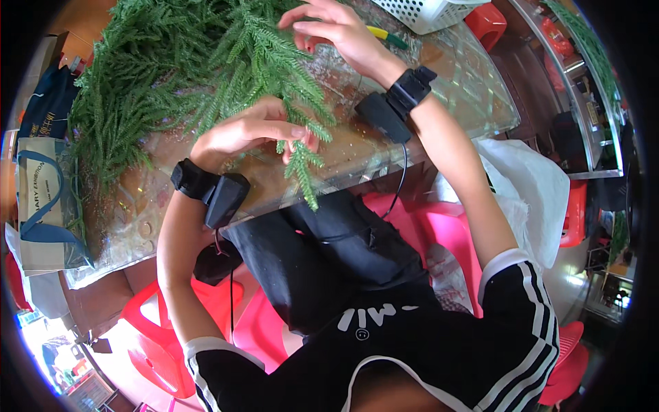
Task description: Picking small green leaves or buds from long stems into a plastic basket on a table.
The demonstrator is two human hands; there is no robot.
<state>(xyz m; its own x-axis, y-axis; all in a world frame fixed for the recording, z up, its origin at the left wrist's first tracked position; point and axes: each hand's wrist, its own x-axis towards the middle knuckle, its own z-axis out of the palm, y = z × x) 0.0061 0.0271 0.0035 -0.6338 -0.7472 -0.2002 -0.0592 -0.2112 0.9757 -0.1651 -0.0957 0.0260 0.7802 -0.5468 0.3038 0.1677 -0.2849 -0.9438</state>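
My left hand (pixel 248 130) is closed around a green artificial pine branch (pixel 302 172), with thumb and fingers pinching its stem near the table's front edge. The branch's tip hangs past the fingers toward my lap. Farther off and to the right, my right hand (pixel 336 34) is raised beside the upper foliage, its fingers apart and slightly bent, and nothing shows in it. A large pile of similar green pine sprays (pixel 158 75) covers the far left of the table and runs behind my left hand.
Green scraps litter the table (pixel 371 161) under its clear cover. Yellow-and-green-handled pliers or cutters (pixel 388 36) lie beyond my right wrist, near a white perforated basket (pixel 429 15). A paper bag with blue handles (pixel 44 206) is at the left edge. A red stool (pixel 486 24) stands behind the table.
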